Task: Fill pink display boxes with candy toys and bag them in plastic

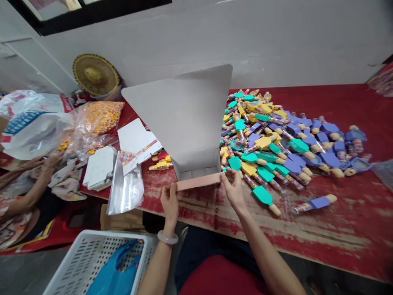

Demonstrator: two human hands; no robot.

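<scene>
A cardboard display box [196, 119] stands at the table's front edge, its tall grey back panel raised and its low pinkish front wall facing me. My left hand [170, 203] pinches the left end of that front wall. At the right end, my right hand [233, 188] grips the corner with thumb and fingers. The box's inside looks bare where it shows. Right beside it spreads a big heap of toy-like candy tubes [260, 157] with green, yellow and purple tops. One purple-topped tube [316, 204] lies apart near the front.
Flat white box blanks [100, 168] and clear plastic bags [125, 190] lie to the left, near a bag of small orange pieces [100, 116]. Another person's hands [52, 164] are at far left. A white basket [80, 241] stands below the red table [346, 237].
</scene>
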